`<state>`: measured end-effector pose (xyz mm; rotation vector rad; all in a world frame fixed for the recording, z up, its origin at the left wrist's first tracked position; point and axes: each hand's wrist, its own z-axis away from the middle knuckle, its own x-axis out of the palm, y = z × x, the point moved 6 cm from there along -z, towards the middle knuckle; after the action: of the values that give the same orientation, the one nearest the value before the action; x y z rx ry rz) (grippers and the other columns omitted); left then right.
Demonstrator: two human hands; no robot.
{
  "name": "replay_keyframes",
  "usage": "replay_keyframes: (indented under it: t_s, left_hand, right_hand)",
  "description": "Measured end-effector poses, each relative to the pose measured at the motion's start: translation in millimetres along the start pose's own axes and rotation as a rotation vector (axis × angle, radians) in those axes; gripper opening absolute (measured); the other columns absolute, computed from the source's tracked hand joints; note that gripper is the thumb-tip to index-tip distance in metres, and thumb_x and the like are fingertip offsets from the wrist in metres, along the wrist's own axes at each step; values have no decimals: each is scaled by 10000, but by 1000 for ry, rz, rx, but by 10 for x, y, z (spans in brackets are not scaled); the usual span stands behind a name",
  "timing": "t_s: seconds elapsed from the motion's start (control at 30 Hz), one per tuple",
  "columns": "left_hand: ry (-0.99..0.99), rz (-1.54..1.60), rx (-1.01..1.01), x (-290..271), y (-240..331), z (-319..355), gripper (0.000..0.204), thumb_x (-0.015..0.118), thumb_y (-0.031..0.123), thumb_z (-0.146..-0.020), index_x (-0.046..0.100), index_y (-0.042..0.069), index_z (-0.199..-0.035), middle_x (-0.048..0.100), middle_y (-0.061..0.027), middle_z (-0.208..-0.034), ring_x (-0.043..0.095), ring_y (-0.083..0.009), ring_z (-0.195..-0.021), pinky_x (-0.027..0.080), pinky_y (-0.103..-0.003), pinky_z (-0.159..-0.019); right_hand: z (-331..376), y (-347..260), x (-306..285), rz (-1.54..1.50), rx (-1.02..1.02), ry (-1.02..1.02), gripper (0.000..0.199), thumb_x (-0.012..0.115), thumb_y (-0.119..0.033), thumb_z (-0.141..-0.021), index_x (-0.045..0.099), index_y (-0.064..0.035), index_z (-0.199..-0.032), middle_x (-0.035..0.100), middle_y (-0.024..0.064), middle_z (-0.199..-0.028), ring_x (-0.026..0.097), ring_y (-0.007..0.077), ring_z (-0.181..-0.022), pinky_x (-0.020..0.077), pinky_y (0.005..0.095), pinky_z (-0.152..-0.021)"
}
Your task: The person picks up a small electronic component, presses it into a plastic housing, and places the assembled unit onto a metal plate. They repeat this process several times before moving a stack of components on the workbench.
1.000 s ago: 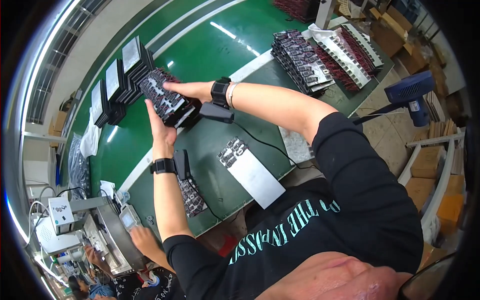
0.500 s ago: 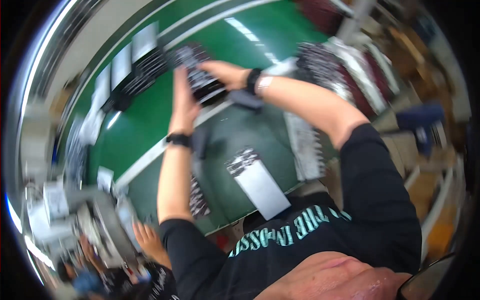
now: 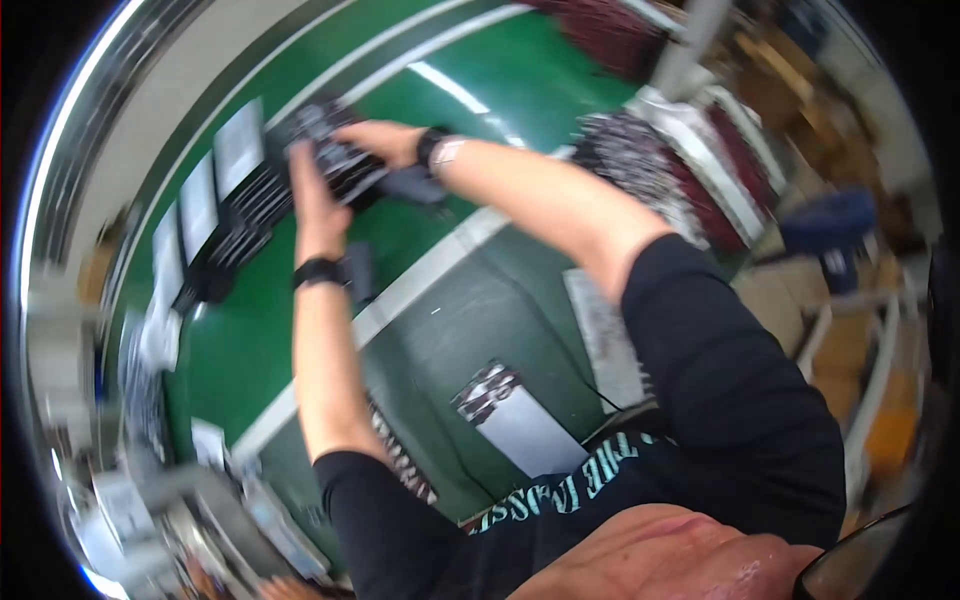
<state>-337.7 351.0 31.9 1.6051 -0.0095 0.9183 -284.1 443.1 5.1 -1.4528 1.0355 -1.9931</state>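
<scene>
My left hand [image 3: 318, 200] and my right hand [image 3: 385, 142] grip a stack of dark, black-and-white patterned flat pieces [image 3: 350, 172] from opposite sides, out over the green belt [image 3: 420, 120]. Motion blurs the stack, so its exact kind is unclear. A dark grey flap-like piece [image 3: 412, 186] shows beneath my right wrist, and a similar dark piece [image 3: 360, 272] beside my left wrist. Left of my hands, a row of dark stacks with white tops [image 3: 240, 150] stands on the belt. Close to my body lies a patterned piece with a white panel [image 3: 530, 432].
At the right stand bundles of patterned, maroon and white pieces [image 3: 690, 170]. A patterned strip [image 3: 400, 455] lies near my left elbow, and a pale strip [image 3: 605, 335] near my right. A white rail [image 3: 400, 310] edges the belt. Another person's hand [image 3: 288, 588] shows at the lower left.
Both hands have carried the stack left, farther over the belt and closer to the row of white-topped stacks. The view has shifted a little. The other person's hand is lower in the picture.
</scene>
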Motion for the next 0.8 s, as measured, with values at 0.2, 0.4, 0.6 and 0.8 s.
replay_keyframes:
  t_s: [0.2, 0.4, 0.6, 0.8]
  left_hand:
    - [82, -100, -66, 83, -246, -272, 618, 469, 563, -990, 546, 66, -1350, 618, -90, -1315, 615, -273, -1155, 475, -423, -1011]
    - [26, -91, -72, -166, -318, -274, 688, 452, 600, -986, 506, 48, -1392, 549, -101, -1406, 559, -266, -1232, 425, -418, -1061]
    - [245, -378, 10, -259, -189, 303, 718, 505, 574, -982, 465, 3, -1416, 550, -125, -1384, 519, -272, -1252, 365, -394, -1109]
    - [66, -567, 59, 574, -379, 1109, 763, 570, 525, -975, 396, -55, -1440, 445, -202, -1455, 514, -314, -1258, 407, -380, -1088]
  right_hand:
    - [24, -256, -292, 98, -78, 250, 368, 631, -282, -923, 647, -38, -1198, 717, 106, -1123, 692, 236, -950, 551, 380, -844]
    - [582, -855, -449, 728, -315, 764, 446, 611, -325, -945, 609, -18, -1268, 675, 155, -1231, 679, 276, -1039, 540, 401, -887]
    - [1900, -1468, 8, 638, -308, 385, 554, 617, -360, -953, 521, -4, -1366, 590, 155, -1337, 564, 282, -1218, 452, 367, -1016]
    - [4297, -1326, 405, 866, -673, 310, 589, 599, -351, -993, 461, 19, -1430, 555, 115, -1392, 505, 189, -1291, 388, 318, -1082]
